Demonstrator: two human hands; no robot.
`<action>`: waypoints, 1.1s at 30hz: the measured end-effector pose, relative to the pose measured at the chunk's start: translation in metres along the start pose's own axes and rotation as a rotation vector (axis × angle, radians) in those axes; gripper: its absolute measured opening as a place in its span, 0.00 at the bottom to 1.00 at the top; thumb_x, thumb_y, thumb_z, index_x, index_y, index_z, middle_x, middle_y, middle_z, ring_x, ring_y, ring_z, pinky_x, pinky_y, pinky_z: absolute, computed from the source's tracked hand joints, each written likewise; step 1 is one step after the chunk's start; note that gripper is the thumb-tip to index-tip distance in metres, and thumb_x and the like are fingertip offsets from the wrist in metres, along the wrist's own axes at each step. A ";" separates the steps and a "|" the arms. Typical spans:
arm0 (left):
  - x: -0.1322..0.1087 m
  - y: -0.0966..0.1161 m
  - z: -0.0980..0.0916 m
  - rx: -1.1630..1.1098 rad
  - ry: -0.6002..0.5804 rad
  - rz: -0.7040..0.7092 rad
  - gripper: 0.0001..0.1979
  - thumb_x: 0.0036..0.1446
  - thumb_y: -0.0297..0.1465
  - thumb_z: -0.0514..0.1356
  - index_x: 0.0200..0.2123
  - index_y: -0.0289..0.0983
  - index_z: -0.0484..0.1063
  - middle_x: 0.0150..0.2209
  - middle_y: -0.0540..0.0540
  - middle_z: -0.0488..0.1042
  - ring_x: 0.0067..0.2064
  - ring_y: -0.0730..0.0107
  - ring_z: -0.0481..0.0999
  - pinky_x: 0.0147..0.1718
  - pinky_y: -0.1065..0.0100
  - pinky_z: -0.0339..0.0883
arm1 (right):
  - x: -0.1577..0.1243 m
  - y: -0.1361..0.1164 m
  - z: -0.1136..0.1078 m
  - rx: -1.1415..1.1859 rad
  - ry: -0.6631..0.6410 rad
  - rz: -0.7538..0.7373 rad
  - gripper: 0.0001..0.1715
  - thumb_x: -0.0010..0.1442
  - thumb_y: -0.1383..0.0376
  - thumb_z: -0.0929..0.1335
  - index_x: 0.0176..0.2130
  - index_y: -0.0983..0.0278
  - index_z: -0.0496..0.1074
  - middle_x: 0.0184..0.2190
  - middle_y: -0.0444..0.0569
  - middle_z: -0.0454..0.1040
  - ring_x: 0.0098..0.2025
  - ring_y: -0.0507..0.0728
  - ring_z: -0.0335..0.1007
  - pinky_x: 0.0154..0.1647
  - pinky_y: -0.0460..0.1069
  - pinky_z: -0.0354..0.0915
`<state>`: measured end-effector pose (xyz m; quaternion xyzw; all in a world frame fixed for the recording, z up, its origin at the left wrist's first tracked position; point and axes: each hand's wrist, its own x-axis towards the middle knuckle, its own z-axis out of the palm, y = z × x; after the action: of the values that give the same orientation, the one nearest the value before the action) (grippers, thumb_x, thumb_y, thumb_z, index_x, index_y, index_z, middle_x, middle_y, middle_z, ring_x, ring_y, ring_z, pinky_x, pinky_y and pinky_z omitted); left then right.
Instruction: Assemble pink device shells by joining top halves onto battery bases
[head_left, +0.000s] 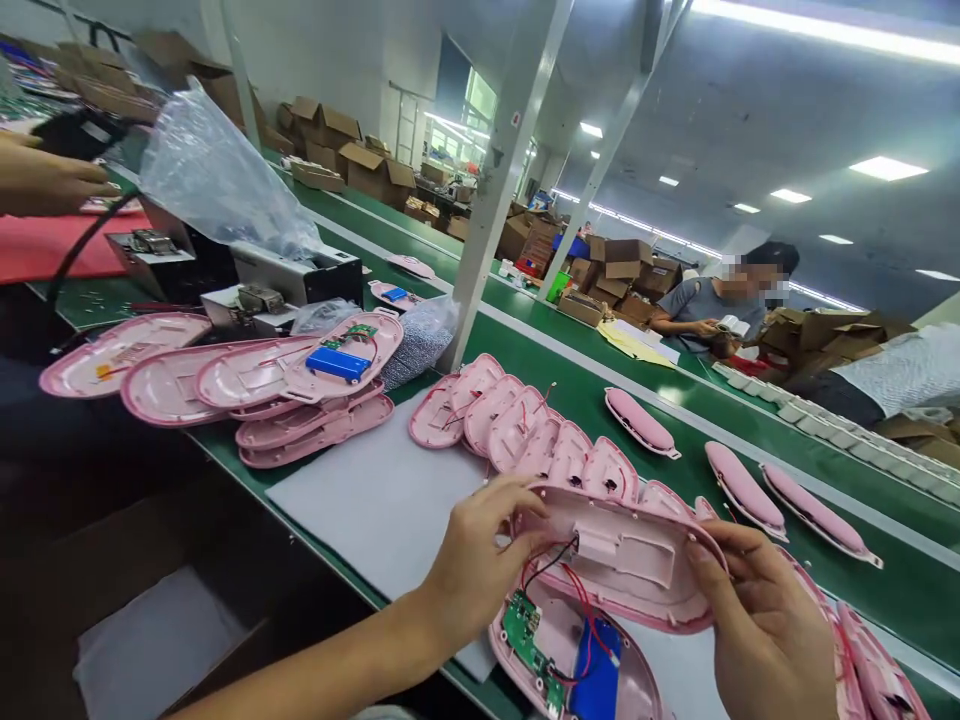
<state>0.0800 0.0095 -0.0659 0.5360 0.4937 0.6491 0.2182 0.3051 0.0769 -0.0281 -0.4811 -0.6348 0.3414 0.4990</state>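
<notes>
A pink plastic shell half (637, 600) is held tilted up, its hollow inner side facing me. At its left end, my left hand (476, 545) is closed on the rim, close to the black and red wires. My right hand (761, 605) grips the right end, thumb inside the rim. Just below lies a second pink shell half (637, 680) with a green circuit board (521, 625) and a blue battery pack (596, 670). Red and black wires (581, 590) run between the two halves. The lower half's bottom edge is cut off by the frame.
White sheet (375, 490) on the green bench (510, 335); a row of pink shell halves (517, 420) behind my hands. Stacked shells (315, 430) at left, closed pink cases (742, 485) at right. A metal post (502, 170) rises behind. Another person's hand (52, 175) is far left; a co-worker (709, 300) sits across.
</notes>
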 end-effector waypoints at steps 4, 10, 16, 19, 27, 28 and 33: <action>0.005 -0.001 0.006 -0.425 -0.079 -0.384 0.27 0.45 0.30 0.73 0.42 0.40 0.59 0.33 0.50 0.76 0.30 0.67 0.77 0.26 0.73 0.70 | 0.009 0.006 -0.002 -0.048 -0.046 -0.017 0.24 0.57 0.48 0.70 0.44 0.64 0.69 0.32 0.49 0.75 0.33 0.56 0.73 0.30 0.47 0.69; 0.011 0.003 0.016 -0.331 -0.137 -0.374 0.18 0.48 0.26 0.66 0.39 0.39 0.60 0.31 0.52 0.74 0.29 0.69 0.76 0.26 0.73 0.69 | 0.018 -0.023 0.023 -0.561 -0.246 -0.585 0.25 0.60 0.54 0.68 0.54 0.59 0.66 0.51 0.51 0.73 0.51 0.63 0.70 0.57 0.60 0.58; 0.012 -0.003 0.016 -0.105 -0.192 -0.370 0.17 0.50 0.28 0.65 0.40 0.40 0.61 0.20 0.59 0.64 0.20 0.77 0.65 0.18 0.78 0.54 | 0.035 -0.035 0.052 -0.694 -0.769 -0.400 0.01 0.59 0.67 0.66 0.33 0.62 0.67 0.28 0.44 0.73 0.30 0.54 0.67 0.30 0.47 0.52; 0.010 -0.006 0.014 -0.123 -0.224 -0.375 0.18 0.50 0.29 0.66 0.40 0.39 0.60 0.20 0.59 0.64 0.21 0.76 0.65 0.18 0.79 0.53 | 0.038 -0.028 0.056 -0.676 -0.740 -0.448 0.02 0.55 0.67 0.66 0.32 0.63 0.66 0.26 0.44 0.71 0.28 0.52 0.63 0.29 0.47 0.48; 0.012 -0.007 0.010 -0.219 -0.345 -0.384 0.18 0.59 0.34 0.61 0.51 0.36 0.65 0.38 0.46 0.74 0.34 0.69 0.75 0.31 0.73 0.69 | 0.044 -0.024 0.056 -0.507 -0.692 -0.409 0.07 0.52 0.70 0.66 0.33 0.64 0.72 0.28 0.45 0.74 0.29 0.52 0.65 0.30 0.46 0.52; 0.015 -0.009 0.009 -0.257 -0.365 -0.394 0.17 0.59 0.35 0.60 0.50 0.34 0.67 0.38 0.45 0.75 0.36 0.67 0.76 0.33 0.72 0.70 | 0.045 -0.024 0.057 -0.504 -0.692 -0.411 0.06 0.52 0.70 0.66 0.33 0.64 0.72 0.28 0.45 0.74 0.28 0.52 0.65 0.30 0.46 0.53; 0.015 -0.011 0.002 -0.196 -0.379 -0.375 0.18 0.58 0.42 0.62 0.44 0.34 0.70 0.35 0.45 0.76 0.35 0.62 0.77 0.32 0.70 0.72 | 0.042 -0.031 0.061 -0.596 -0.605 -0.470 0.07 0.51 0.68 0.68 0.34 0.64 0.72 0.30 0.47 0.76 0.31 0.55 0.70 0.30 0.48 0.56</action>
<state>0.0744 0.0268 -0.0685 0.5235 0.4696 0.5302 0.4736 0.2369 0.1105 -0.0032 -0.3259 -0.9130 0.1474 0.1963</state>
